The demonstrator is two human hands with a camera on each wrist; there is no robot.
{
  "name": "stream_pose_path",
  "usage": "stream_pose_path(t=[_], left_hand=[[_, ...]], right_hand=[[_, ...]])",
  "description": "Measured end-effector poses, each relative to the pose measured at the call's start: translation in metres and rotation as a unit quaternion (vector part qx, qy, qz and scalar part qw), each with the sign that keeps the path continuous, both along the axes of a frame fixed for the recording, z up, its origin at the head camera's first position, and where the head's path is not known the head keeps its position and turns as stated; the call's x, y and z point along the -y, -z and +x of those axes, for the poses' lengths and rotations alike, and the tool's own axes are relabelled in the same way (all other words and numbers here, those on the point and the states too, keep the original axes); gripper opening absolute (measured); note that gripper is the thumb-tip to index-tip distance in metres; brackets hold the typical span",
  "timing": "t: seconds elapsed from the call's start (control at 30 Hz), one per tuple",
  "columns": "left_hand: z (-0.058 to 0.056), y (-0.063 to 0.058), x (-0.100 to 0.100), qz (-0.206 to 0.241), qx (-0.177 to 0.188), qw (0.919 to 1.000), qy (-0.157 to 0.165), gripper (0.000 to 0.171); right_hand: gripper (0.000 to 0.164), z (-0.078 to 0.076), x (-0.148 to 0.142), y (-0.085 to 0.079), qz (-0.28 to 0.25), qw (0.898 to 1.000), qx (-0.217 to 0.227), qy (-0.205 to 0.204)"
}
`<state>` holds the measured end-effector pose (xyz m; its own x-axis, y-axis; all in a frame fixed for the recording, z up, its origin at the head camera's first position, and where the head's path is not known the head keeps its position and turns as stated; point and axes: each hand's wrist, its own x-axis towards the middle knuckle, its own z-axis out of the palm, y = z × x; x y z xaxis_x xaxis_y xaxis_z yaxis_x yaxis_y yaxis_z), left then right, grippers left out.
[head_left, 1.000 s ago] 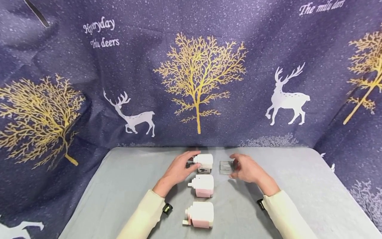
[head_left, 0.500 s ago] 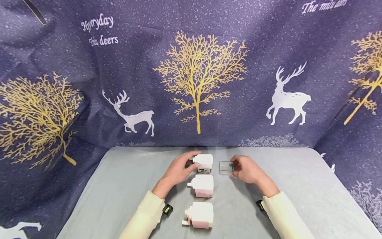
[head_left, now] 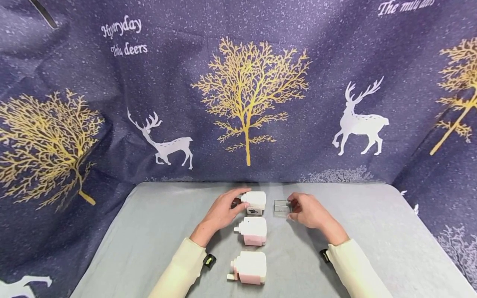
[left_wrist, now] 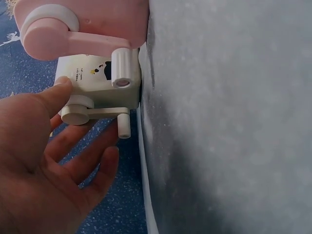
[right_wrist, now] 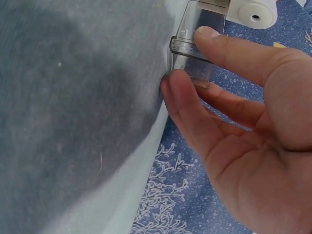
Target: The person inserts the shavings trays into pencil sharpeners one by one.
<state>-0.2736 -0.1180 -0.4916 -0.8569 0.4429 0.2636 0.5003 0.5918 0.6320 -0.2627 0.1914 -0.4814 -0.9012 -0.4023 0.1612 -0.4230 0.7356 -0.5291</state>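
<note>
At the back of the table, a white crank pencil sharpener point(head_left: 257, 199) sits between the thumb and fingers of my left hand point(head_left: 223, 210). In the left wrist view, its crank handle point(left_wrist: 124, 126) points toward the palm and the thumb presses on the body near the panda print. A clear plastic shavings drawer point(head_left: 281, 208) lies just right of the sharpener, apart from it. My right hand point(head_left: 308, 210) pinches the drawer's right end between thumb and fingers, as the right wrist view shows. Part of the drawer is hidden behind the fingers.
Two pink-and-white crank pencil sharpeners stand in line nearer me: the middle one point(head_left: 255, 231) and the front one point(head_left: 252, 268). A grey cloth covers the table point(head_left: 149, 248). Behind its back edge hangs a dark blue curtain point(head_left: 298, 165) with deer and trees.
The right hand's fingers have closed in on the end of the clear drawer. The left hand and the sharpeners have stayed in place.
</note>
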Motion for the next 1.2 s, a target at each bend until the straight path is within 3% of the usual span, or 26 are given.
stream_pose_path(t=[0.23,0.63,1.2], left_hand=[[0.000,0.001,0.000,0.002,0.013,0.9999,-0.003,0.052],[0.000,-0.001,-0.001,-0.001,-0.001,1.0000,0.001,0.051],[0.000,-0.001,-0.002,0.004,0.019,0.9998,-0.001,0.051]], right_hand=[[0.042,0.000,0.004,-0.001,0.005,1.000,-0.006,-0.004],[0.047,-0.001,0.016,-0.003,0.008,1.000,0.005,-0.006],[0.047,-0.004,0.032,0.002,0.012,1.000,0.011,-0.008]])
